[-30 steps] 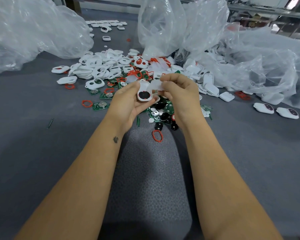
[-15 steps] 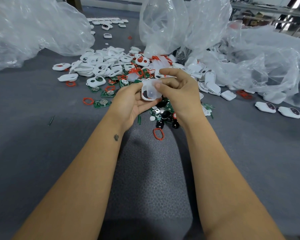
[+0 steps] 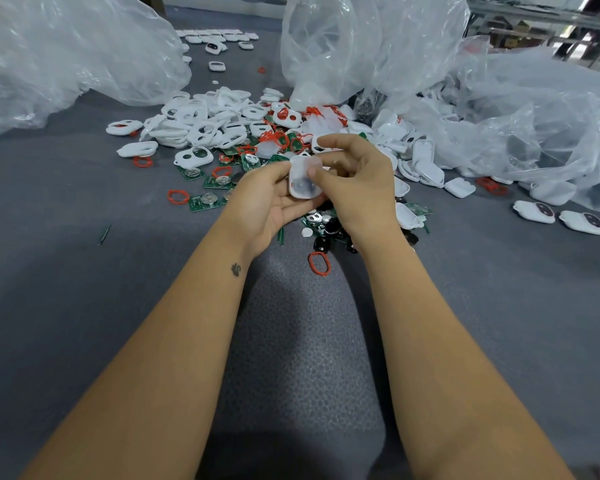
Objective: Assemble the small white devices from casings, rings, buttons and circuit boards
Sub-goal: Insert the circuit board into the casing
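Holding the white casing [image 3: 305,178] between both hands, we have it just above the parts pile, w/ the left hand [image 3: 264,199] cupped under it from approx 8 o'clock and the right hand [image 3: 355,181] coming in from 3 o'clock. Left fingers curl round the casing's lower edge; right thumb presses on its face, w/ the right forefinger arched over the top at 12 o'clock, so both hands grip the same piece. Its long axis runs roughly 12-to-6, narrow end away from us. A translucent cover seems to lie over its open side, but we can't tell if it's seated. Our guess: next move is a squeeze straight across the short axis, right thumb vs left palm. Spare red rings [image 3: 318,263] lie at 6 o'clock below the hands, circuit boards [image 3: 203,202] at 9 o'clock, finished devices [image 3: 534,212] well apart at 3 o'clock.
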`<control>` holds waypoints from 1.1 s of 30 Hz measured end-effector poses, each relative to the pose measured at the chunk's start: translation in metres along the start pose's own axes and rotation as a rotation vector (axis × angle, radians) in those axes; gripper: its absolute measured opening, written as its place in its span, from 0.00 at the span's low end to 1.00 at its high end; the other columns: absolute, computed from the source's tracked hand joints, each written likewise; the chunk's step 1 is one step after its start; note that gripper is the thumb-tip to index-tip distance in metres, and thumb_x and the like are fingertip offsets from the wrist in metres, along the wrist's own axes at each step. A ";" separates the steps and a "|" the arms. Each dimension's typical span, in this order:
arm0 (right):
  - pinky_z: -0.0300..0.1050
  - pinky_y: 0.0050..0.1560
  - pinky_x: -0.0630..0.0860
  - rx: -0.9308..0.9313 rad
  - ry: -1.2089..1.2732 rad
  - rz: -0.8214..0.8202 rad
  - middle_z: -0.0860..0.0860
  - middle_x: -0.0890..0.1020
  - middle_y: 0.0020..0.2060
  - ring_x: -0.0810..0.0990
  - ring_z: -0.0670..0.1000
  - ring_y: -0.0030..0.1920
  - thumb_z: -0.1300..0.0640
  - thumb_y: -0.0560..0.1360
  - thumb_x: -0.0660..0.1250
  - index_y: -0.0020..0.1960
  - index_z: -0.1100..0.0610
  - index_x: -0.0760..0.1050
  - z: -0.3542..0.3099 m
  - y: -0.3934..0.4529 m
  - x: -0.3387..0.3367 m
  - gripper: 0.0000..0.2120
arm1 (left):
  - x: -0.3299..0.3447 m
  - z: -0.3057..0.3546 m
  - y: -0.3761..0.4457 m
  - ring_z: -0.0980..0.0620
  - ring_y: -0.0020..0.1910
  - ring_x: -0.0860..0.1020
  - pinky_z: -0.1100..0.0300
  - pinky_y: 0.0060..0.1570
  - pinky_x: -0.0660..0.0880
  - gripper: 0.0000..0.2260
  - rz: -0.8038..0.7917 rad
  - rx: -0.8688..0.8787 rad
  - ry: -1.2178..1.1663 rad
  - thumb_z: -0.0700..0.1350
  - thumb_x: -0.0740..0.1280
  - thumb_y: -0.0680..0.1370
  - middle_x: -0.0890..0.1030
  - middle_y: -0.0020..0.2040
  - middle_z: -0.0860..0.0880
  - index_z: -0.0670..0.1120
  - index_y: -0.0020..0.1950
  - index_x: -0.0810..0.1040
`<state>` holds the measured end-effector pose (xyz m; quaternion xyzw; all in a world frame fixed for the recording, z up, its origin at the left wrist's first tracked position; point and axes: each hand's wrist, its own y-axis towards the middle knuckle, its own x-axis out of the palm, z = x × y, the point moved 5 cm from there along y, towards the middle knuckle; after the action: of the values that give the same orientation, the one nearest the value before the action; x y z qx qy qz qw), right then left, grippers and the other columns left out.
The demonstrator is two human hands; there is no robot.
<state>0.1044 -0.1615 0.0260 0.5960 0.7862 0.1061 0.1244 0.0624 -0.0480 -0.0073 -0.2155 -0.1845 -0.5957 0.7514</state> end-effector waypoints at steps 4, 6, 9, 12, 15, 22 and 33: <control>0.33 0.34 0.73 -0.026 0.066 0.096 0.47 0.81 0.34 0.76 0.43 0.33 0.71 0.71 0.69 0.48 0.54 0.78 -0.004 0.000 -0.006 0.14 | -0.002 0.000 0.001 0.44 0.44 0.85 0.57 0.42 0.81 0.11 0.057 0.011 -0.046 0.39 0.58 0.82 0.85 0.45 0.39 0.36 0.57 0.77; 0.32 0.34 0.70 -0.050 -0.017 0.213 0.45 0.77 0.34 0.72 0.40 0.31 0.69 0.71 0.68 0.48 0.52 0.79 -0.004 0.000 -0.014 0.13 | -0.003 0.000 0.001 0.42 0.44 0.84 0.57 0.41 0.82 0.10 0.096 0.021 -0.092 0.39 0.58 0.83 0.84 0.44 0.37 0.36 0.56 0.76; 0.38 0.37 0.68 -0.067 -0.212 0.241 0.47 0.73 0.34 0.70 0.44 0.32 0.67 0.70 0.64 0.48 0.52 0.79 -0.001 0.000 -0.018 0.13 | -0.008 0.003 0.001 0.41 0.45 0.84 0.54 0.44 0.82 0.09 0.155 0.082 -0.137 0.38 0.58 0.83 0.83 0.45 0.35 0.34 0.56 0.74; 0.38 0.36 0.67 -0.046 -0.313 0.148 0.50 0.73 0.34 0.70 0.47 0.33 0.67 0.70 0.64 0.47 0.53 0.80 0.002 0.000 -0.011 0.12 | -0.011 0.006 0.002 0.42 0.45 0.84 0.54 0.47 0.82 0.08 0.176 0.147 -0.099 0.36 0.59 0.82 0.83 0.45 0.36 0.35 0.53 0.76; 0.37 0.35 0.73 0.041 -0.126 0.051 0.49 0.79 0.33 0.76 0.45 0.33 0.66 0.72 0.68 0.43 0.52 0.80 0.002 0.000 -0.002 0.09 | -0.012 0.006 0.002 0.46 0.44 0.84 0.56 0.47 0.82 0.06 0.176 0.152 -0.047 0.35 0.60 0.81 0.84 0.44 0.40 0.38 0.51 0.77; 0.43 0.45 0.78 -0.003 -0.207 0.022 0.48 0.80 0.45 0.76 0.48 0.39 0.69 0.73 0.66 0.53 0.51 0.80 0.005 0.002 0.000 0.16 | -0.011 0.006 0.002 0.47 0.41 0.84 0.57 0.42 0.82 0.06 0.173 0.140 -0.061 0.35 0.61 0.80 0.82 0.43 0.40 0.38 0.48 0.78; 0.33 0.39 0.73 0.077 -0.111 0.056 0.48 0.79 0.34 0.75 0.42 0.35 0.63 0.73 0.71 0.42 0.57 0.80 0.007 0.002 -0.009 0.03 | -0.003 0.003 0.000 0.47 0.43 0.84 0.54 0.46 0.82 0.10 0.100 0.052 -0.085 0.43 0.58 0.83 0.85 0.42 0.42 0.39 0.52 0.77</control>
<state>0.1112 -0.1691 0.0203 0.6271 0.7646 0.0460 0.1416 0.0616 -0.0437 -0.0068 -0.2300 -0.2208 -0.5425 0.7772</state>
